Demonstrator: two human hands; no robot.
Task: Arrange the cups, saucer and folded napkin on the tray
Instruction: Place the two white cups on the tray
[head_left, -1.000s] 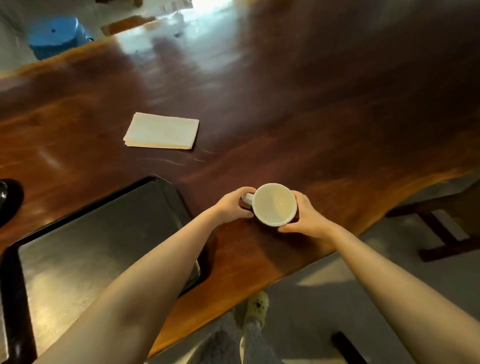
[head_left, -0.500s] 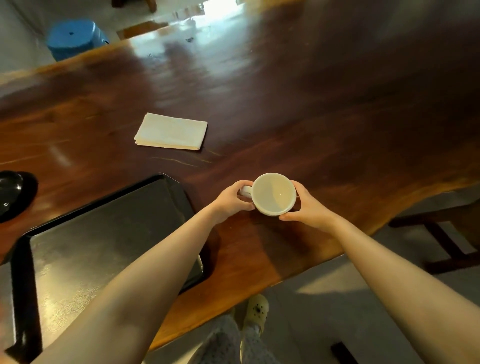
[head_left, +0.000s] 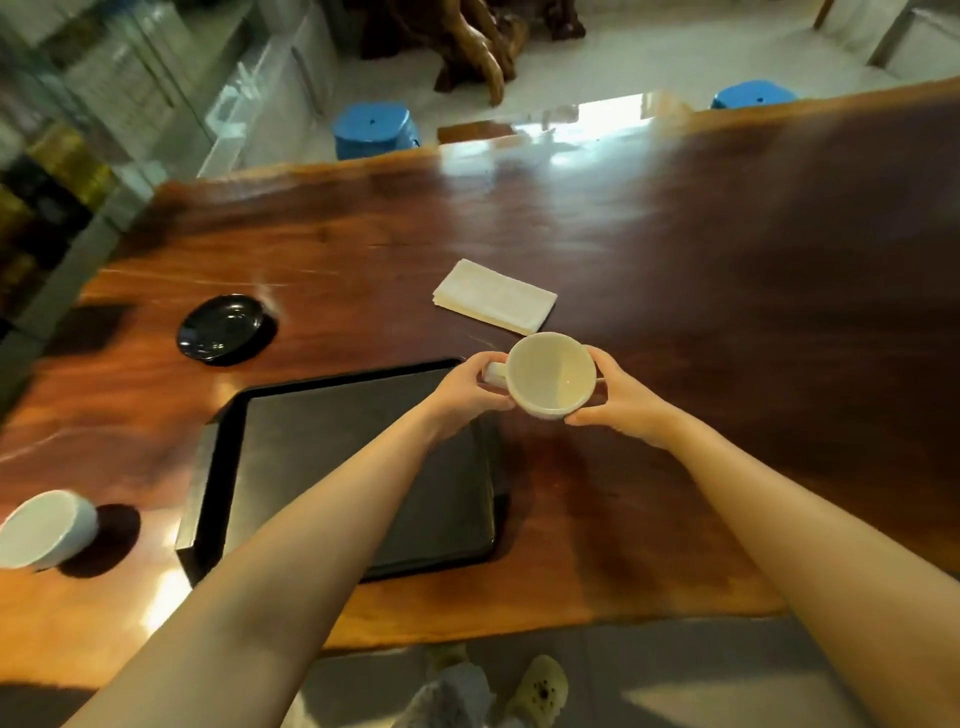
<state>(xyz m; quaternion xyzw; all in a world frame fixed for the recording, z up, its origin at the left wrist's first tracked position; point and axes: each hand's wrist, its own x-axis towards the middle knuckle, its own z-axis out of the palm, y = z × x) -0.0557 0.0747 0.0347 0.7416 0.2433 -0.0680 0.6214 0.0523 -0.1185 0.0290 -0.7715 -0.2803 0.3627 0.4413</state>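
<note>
I hold a cream cup (head_left: 551, 373) with both hands just past the far right corner of the black tray (head_left: 332, 457). My left hand (head_left: 467, 387) grips its handle side and my right hand (head_left: 621, 397) cups the opposite wall. The cup is upright, lifted off the wood, and looks empty. A folded white napkin (head_left: 494, 295) lies on the table just beyond the cup. A black saucer (head_left: 221, 328) sits to the far left of the tray. A second white cup (head_left: 44, 527) rests at the left edge of the view.
The long dark wooden table (head_left: 727, 312) runs far to the right. Two blue stools (head_left: 374, 129) stand behind its far edge. Shelves line the left wall. My feet show below the near table edge.
The cup has risen off the table and moved left toward the tray, still in both hands. The view has swung left, bringing the saucer and the second cup into sight.
</note>
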